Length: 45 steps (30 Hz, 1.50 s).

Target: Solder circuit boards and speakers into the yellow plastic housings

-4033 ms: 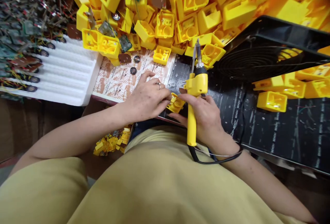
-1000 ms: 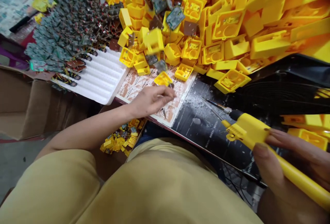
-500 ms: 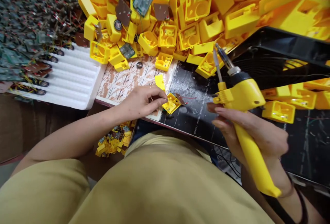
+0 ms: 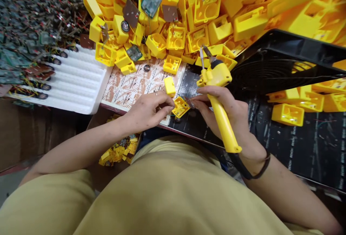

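My left hand (image 4: 147, 114) rests on the edge of a printed paper mat (image 4: 127, 91), its curled fingertips pressed against a small yellow plastic housing (image 4: 180, 107). My right hand (image 4: 220, 110) is shut around the handle of a yellow soldering iron (image 4: 218, 101), with the metal tip pointing up and away. Its fingertips reach a small brown piece (image 4: 189, 102) at the housing's right side. A small yellow block (image 4: 169, 86) lies just above the housing. The inside of the housing is partly hidden by my fingers.
A large heap of yellow housings (image 4: 205, 15) fills the top. To its left lie wired circuit boards (image 4: 35, 36) on a white foam tray (image 4: 78, 80). A black fan guard (image 4: 273, 71) stands right, above a black printed bench mat (image 4: 310, 148).
My right hand has moved left from the right side, bringing the soldering iron back beside the housing with its tip turned upward. My left hand and the housing have barely moved.
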Each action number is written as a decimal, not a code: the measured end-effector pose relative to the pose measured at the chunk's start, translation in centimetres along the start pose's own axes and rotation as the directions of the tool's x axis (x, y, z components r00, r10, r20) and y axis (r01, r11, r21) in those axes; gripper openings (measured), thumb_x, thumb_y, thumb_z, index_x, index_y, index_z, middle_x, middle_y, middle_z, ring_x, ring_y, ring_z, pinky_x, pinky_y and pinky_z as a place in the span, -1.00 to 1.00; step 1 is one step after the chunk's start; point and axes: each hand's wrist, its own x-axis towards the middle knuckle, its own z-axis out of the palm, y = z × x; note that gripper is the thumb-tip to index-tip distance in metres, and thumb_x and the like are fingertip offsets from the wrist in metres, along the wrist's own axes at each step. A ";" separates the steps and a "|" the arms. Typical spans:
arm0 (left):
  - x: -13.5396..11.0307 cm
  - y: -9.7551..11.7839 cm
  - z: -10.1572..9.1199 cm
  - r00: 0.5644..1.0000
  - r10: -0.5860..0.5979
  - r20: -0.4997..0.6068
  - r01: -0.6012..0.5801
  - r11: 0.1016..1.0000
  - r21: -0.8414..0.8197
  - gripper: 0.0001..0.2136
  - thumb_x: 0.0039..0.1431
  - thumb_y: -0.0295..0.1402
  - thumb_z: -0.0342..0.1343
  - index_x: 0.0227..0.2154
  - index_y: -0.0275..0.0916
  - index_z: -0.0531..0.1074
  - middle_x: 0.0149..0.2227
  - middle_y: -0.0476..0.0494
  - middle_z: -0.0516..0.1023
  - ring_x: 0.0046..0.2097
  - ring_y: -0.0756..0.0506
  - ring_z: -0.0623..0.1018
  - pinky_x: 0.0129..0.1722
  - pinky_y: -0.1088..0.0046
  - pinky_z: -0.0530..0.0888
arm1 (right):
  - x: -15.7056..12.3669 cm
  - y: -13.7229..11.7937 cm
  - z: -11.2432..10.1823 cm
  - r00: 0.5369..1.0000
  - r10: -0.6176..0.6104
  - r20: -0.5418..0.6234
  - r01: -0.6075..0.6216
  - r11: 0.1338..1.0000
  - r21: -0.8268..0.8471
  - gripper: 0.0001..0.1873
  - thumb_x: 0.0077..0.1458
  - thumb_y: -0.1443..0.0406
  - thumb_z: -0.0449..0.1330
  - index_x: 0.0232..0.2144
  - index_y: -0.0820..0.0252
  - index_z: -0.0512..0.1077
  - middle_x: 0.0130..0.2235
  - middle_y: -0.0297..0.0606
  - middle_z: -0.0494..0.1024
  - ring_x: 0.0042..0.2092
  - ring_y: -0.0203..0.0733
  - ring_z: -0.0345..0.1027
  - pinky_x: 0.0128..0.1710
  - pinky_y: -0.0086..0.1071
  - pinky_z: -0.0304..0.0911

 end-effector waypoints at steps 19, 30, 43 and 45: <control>-0.7 -0.7 0.3 0.992 0.102 0.069 -0.107 0.992 0.074 -0.89 0.20 -0.43 0.05 -0.33 -0.27 0.48 -0.37 -0.06 0.59 -0.32 0.00 0.56 -0.30 0.53 0.42 | 2.1 -0.6 -3.6 0.987 -0.164 0.000 0.150 0.907 -0.393 -0.55 0.11 0.36 0.25 0.06 0.10 0.32 -0.11 -0.18 0.55 -0.12 -0.10 0.48 -0.13 -0.29 0.39; -0.2 0.6 0.0 0.973 0.081 0.218 -0.134 0.962 0.239 -0.87 0.14 -0.45 0.03 -0.40 -0.25 0.48 -0.39 -0.03 0.58 -0.32 -0.05 0.52 -0.07 0.31 0.30 | -0.3 0.2 -0.1 0.877 -0.331 0.348 0.366 0.930 -0.038 -0.70 0.22 0.20 0.15 -0.04 0.17 0.25 -0.30 -0.33 0.51 -0.27 -0.27 0.41 -0.16 -0.33 0.29; 0.9 1.4 -1.0 0.934 -0.045 0.354 -0.105 0.914 0.393 -0.86 0.15 -0.41 -0.01 -0.38 -0.25 0.46 -0.43 -0.05 0.56 -0.37 -0.06 0.48 -0.13 0.31 0.28 | -1.1 -1.2 -1.0 0.954 -0.236 0.184 0.264 0.953 -0.149 -0.70 0.17 0.33 0.21 -0.05 0.12 0.28 -0.29 -0.33 0.54 -0.30 -0.26 0.45 -0.16 -0.36 0.35; 0.7 1.2 -0.9 0.943 -0.039 0.329 -0.087 0.930 0.357 -0.87 0.15 -0.42 0.00 -0.38 -0.25 0.45 -0.44 -0.03 0.55 -0.37 -0.06 0.48 -0.13 0.32 0.29 | -0.6 -1.5 -0.6 0.937 -0.243 0.251 0.284 0.948 -0.144 -0.75 0.22 0.33 0.14 -0.05 0.13 0.28 -0.30 -0.32 0.54 -0.29 -0.25 0.45 -0.16 -0.35 0.35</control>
